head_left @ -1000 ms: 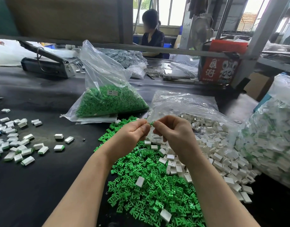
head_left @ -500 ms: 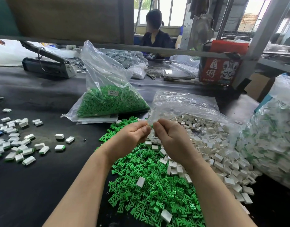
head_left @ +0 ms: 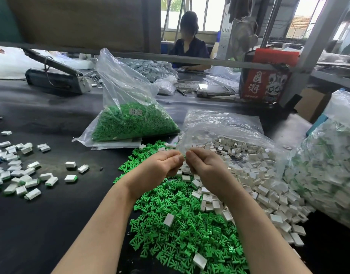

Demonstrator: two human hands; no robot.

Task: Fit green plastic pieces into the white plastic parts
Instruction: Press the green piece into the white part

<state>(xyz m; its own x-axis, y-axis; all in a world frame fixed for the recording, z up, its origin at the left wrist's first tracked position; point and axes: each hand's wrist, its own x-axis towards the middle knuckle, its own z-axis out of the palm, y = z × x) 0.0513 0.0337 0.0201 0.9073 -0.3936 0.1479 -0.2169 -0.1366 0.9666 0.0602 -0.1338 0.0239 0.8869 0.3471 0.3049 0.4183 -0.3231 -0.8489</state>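
Pinching something too small to identify, the left hand and right hand meet fingertip to fingertip; misalignment could drop it into the green pile below.

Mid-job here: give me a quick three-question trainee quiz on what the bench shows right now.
1. True or false: the loose green pieces lie in a heap directly under the person's forearms.
2. Multiple choice: the finished white parts with green inserts are scattered A) to the left of the heap, B) inside the red box, C) on the far bench.
3. Fill in: the left hand and right hand meet fingertip to fingertip in front of the open bag of ____ parts.

Key: 1 true; 2 A; 3 white.
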